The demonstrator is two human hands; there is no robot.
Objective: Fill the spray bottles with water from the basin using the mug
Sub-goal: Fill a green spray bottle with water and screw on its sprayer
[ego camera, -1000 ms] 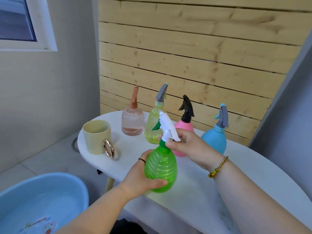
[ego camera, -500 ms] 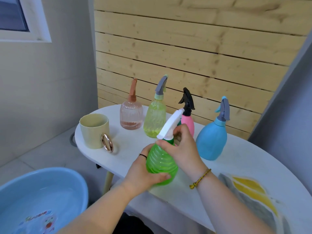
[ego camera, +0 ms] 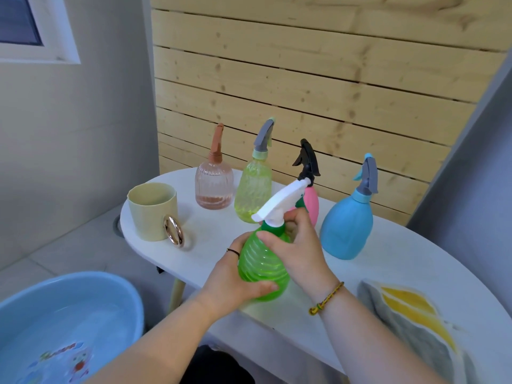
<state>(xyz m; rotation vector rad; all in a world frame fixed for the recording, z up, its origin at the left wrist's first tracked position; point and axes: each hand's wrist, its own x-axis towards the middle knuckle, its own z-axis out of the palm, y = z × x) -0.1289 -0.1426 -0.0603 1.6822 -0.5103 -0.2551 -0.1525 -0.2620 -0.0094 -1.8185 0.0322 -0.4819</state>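
A green ribbed spray bottle with a white trigger head stands at the near edge of the white table. My left hand wraps its body from the left. My right hand grips its green neck just under the head. Behind it stand a pale pink bottle, a yellow-green bottle, a pink bottle with a black head, partly hidden, and a blue bottle. A cream mug with a gold ring handle sits at the table's left end. The blue basin of water lies on the floor at lower left.
A grey and yellow cloth lies on the table at the right. A wooden slat wall backs the table. A window is at the upper left above the tiled floor.
The white spray head has turned from pointing right to pointing left under my right hand. My right hand slid down to the neck. The view shifted slightly closer.
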